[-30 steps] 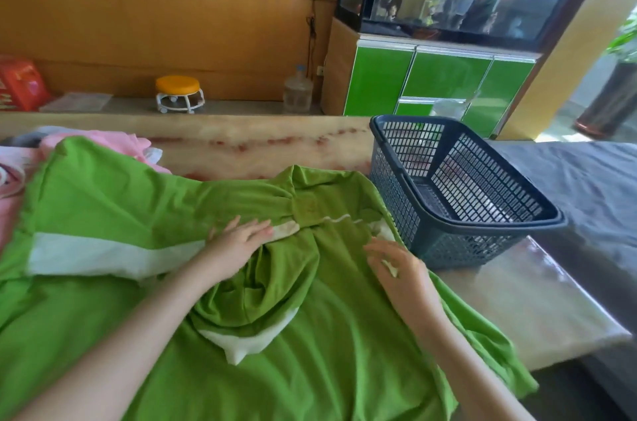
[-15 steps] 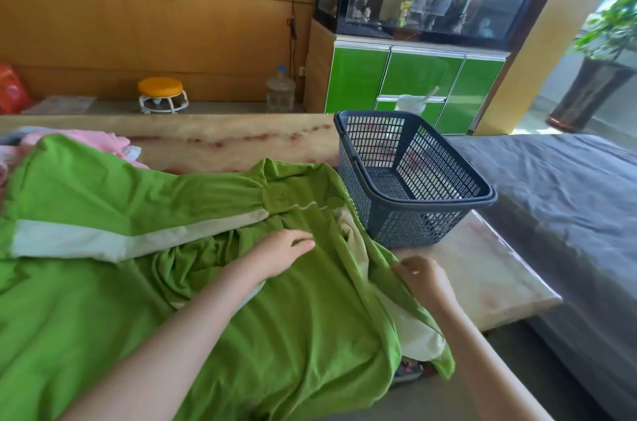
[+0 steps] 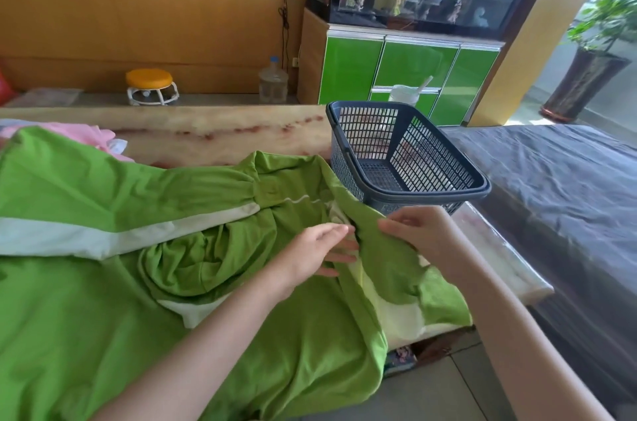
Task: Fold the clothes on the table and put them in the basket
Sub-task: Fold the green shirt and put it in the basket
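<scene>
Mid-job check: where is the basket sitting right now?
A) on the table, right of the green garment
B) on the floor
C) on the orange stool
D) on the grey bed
A: the basket stands at the right end of the table, with the green garment spread to its left.

The green garment (image 3: 103,186) runs off the left and bottom edges, hiding most of the pink garment (image 3: 86,134); fingers (image 3: 339,257) of the left hand (image 3: 306,257) lie partly under it.
</scene>
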### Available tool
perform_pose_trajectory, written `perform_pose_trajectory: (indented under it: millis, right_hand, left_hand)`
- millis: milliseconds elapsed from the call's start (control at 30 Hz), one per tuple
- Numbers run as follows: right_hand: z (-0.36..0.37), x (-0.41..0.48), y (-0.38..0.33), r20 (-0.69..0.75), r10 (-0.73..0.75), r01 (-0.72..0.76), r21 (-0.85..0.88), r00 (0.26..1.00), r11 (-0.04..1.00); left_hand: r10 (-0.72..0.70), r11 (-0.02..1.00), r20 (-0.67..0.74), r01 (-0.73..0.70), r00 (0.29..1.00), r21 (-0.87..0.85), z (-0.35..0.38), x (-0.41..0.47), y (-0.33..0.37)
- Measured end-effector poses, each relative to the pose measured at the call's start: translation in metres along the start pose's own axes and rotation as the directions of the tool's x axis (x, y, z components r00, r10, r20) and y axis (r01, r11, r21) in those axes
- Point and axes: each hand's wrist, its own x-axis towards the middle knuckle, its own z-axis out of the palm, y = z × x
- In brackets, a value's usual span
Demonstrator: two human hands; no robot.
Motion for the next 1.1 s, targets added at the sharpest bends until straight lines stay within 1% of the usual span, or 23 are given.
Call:
perform_pose_trajectory:
  millis: [67,133,167,233,267,333,367,400,433,467,533,567,633,733,833,933,1033,1100]
  right_hand:
    - [0.013,0.008,-0.016,0.094,0.043,-0.056,0.146,0.995,0.988]
    - [0.028,0.018,-0.028,0.127,0.11,-0.148,0.346,0.986,0.926]
    - [0.037,0.023,-0.034,0.131,0.121,-0.166,0.425,0.984,0.89]
    - [0.055,0.032,-0.045,0.179,0.095,-0.178,0.53,0.979,0.83]
    - [0.066,0.035,-0.049,0.223,0.071,-0.185,0.545,0.972,0.818]
    - [0.087,0.038,-0.054,0.295,0.041,-0.189,0.493,0.955,0.849]
    - [0.096,0.04,-0.055,0.313,0.035,-0.184,0.457,0.949,0.87]
    - [0.104,0.042,-0.056,0.324,0.025,-0.172,0.432,0.946,0.885]
    - [0.11,0.044,-0.055,0.321,0.006,-0.147,0.415,0.947,0.898]
    - [0.114,0.046,-0.052,0.3,-0.02,-0.104,0.391,0.954,0.914]
    - [0.115,0.053,-0.042,0.22,-0.09,0.029,0.267,0.971,0.963]
    - [0.114,0.057,-0.037,0.18,-0.13,0.099,0.174,0.975,0.98]
    - [0.111,0.063,-0.026,0.137,-0.193,0.196,-0.007,0.972,0.981]
    - [0.107,0.075,-0.012,0.136,-0.204,0.228,-0.189,0.969,0.955]
    - [0.115,0.089,-0.007,0.221,-0.161,0.227,-0.316,0.962,0.921]
    - [0.126,0.106,-0.007,0.219,-0.162,0.239,-0.397,0.962,0.886]
    - [0.134,0.127,-0.013,0.181,-0.137,0.208,-0.463,0.974,0.862]
    - [0.14,0.141,-0.015,0.174,-0.132,0.2,-0.467,0.976,0.861]
  left_hand:
    - [-0.02,0.993,0.003,0.02,1.0,-0.117,-0.001,-0.011,0.004]
    - [-0.039,0.977,0.028,0.044,0.999,-0.21,-0.007,-0.02,0.004]
    - [-0.04,0.972,0.029,0.045,0.999,-0.233,-0.011,-0.023,0.004]
    - [-0.03,0.969,-0.011,0.026,0.999,-0.245,-0.02,-0.027,0.004]
    - [-0.025,0.969,-0.054,0.011,0.998,-0.248,-0.026,-0.028,0.004]
    - [-0.058,0.966,-0.174,0.011,0.983,-0.259,-0.039,-0.026,-0.002]
    - [-0.097,0.956,-0.216,0.031,0.972,-0.292,-0.046,-0.024,-0.005]
    - [-0.167,0.93,-0.237,0.072,0.957,-0.362,-0.057,-0.022,-0.01]
    - [-0.265,0.875,-0.231,0.133,0.936,-0.466,-0.067,-0.021,-0.014]
    - [-0.357,0.795,-0.202,0.184,0.912,-0.578,-0.079,-0.021,-0.018]
    - [-0.461,0.605,-0.147,0.189,0.875,-0.773,-0.101,-0.023,-0.027]
    - [-0.486,0.538,-0.132,0.177,0.864,-0.824,-0.11,-0.025,-0.03]
    - [-0.499,0.505,-0.131,0.164,0.857,-0.847,-0.125,-0.029,-0.038]
    - [-0.486,0.557,-0.186,0.139,0.854,-0.819,-0.142,-0.033,-0.041]
    - [-0.434,0.645,-0.257,0.098,0.863,-0.758,-0.159,-0.032,-0.035]
    - [-0.374,0.699,-0.295,0.058,0.879,-0.713,-0.179,-0.029,-0.03]
    - [-0.322,0.783,-0.397,0.005,0.86,-0.623,-0.198,-0.032,-0.026]
    - [-0.309,0.831,-0.439,0.015,0.843,-0.556,-0.211,-0.034,-0.028]
